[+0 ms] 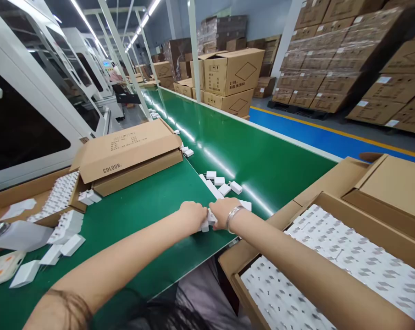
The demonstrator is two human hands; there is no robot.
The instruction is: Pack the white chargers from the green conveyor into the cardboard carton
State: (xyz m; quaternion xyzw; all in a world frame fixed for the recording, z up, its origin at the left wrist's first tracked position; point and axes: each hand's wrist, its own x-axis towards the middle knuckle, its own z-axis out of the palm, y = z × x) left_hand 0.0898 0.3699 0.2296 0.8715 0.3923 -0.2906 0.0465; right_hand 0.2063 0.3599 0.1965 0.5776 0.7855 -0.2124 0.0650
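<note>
My left hand (192, 217) and my right hand (224, 211) meet over the near edge of the green work surface, fingers closed. Small white plug chargers (212, 217) show between and just under their fingertips. I cannot make out exactly how many each hand grips. A bracelet circles my right wrist. Just beyond the right hand, several loose white chargers (219, 181) lie by the white rail along the belt, some with their metal prongs showing. Part of another white piece (246, 205) peeks out behind the right wrist.
An open carton (322, 196) packed with white chargers stands at the right. To the left are a flattened brown box (131, 149), a carton of chargers (74, 195), a bottle (24, 234) and a phone-like case (4, 269). The green belt (235, 137) runs away past stacked cartons (233, 71).
</note>
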